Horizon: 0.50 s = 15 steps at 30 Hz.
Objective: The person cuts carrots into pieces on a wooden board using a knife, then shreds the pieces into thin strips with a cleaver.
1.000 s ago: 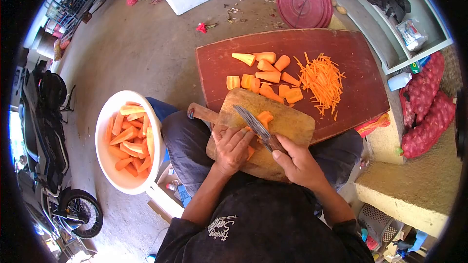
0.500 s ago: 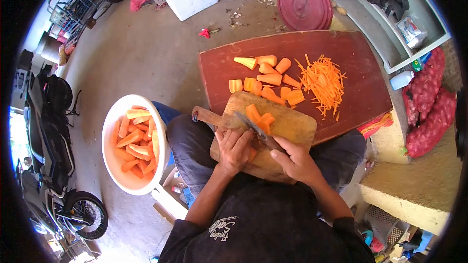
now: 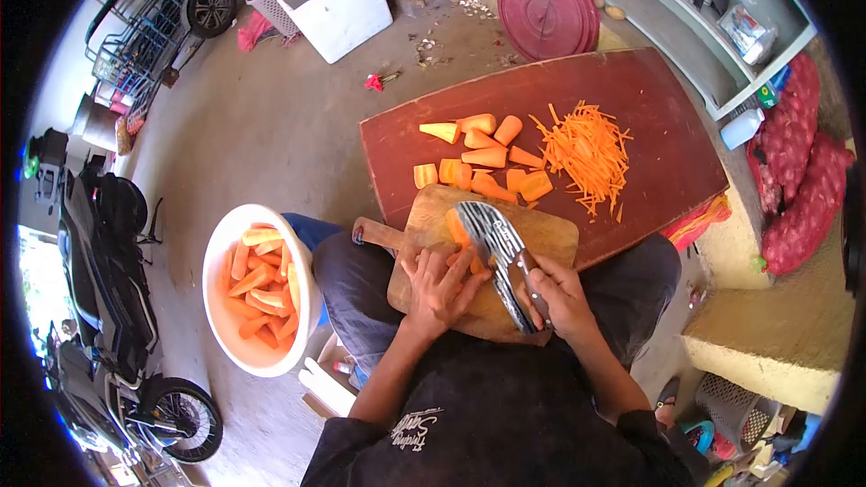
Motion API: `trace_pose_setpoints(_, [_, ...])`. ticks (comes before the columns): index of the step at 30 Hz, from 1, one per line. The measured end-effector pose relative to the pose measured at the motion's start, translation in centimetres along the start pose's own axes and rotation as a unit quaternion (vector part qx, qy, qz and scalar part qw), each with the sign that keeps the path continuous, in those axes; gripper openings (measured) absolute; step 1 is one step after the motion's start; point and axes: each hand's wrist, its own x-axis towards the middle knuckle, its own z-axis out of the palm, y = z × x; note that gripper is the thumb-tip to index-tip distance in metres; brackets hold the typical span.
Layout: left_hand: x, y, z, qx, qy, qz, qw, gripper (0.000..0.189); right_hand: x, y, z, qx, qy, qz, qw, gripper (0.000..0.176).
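My right hand (image 3: 557, 299) is wrapped around the brown riveted handle of a kitchen knife (image 3: 492, 236). Its broad dark blade with white streaks is turned so the flat face shows, over the wooden cutting board (image 3: 532, 225). On the board's left part lies my left hand (image 3: 444, 289), fingers spread, their tips beside the blade. Orange carrot slices (image 3: 456, 227) lie at those fingertips, partly hidden by the knife and hand. The board, with its handle pointing left, rests on my lap against the edge of a red-brown tabletop (image 3: 406, 140).
Several carrot chunks (image 3: 487, 157) and a heap of carrot strips (image 3: 586, 153) lie on the tabletop. To my left stands a white tub (image 3: 214, 284) of peeled carrots. Red mesh sacks (image 3: 803, 207) and a shelf (image 3: 667, 32) are at right; a motorcycle (image 3: 108, 261) stands far left.
The knife has turned from edge-on to showing its broad face and lifted over the slices. My left fingers have gone from bunched together to spread. The view has shifted slightly.
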Motion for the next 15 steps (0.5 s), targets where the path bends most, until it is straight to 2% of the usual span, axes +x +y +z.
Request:
trace_pose_setpoints(5, [-0.8,-1.3,1.7,-0.011,0.036,0.051,0.998,0.043,-0.2,0.4,0.4,-0.013,-0.035,0.018,0.999,0.050])
trace_pose_setpoints(8, [-1.1,-1.6,1.8,-0.021,0.038,0.069,0.997,0.045,-0.2,0.0,0.1,0.015,-0.032,0.023,0.999,0.051])
trace_pose_setpoints(11, [-1.4,-1.6,1.5,-0.009,0.012,0.067,0.998,0.048,-0.2,0.1,-0.5,0.042,-0.024,0.032,0.998,0.048])
trace_pose_setpoints(15, [-1.0,-0.8,1.4,-0.011,0.035,0.052,0.998,0.044,-0.1,0.1,-0.7,0.034,-0.031,0.017,0.999,0.050])
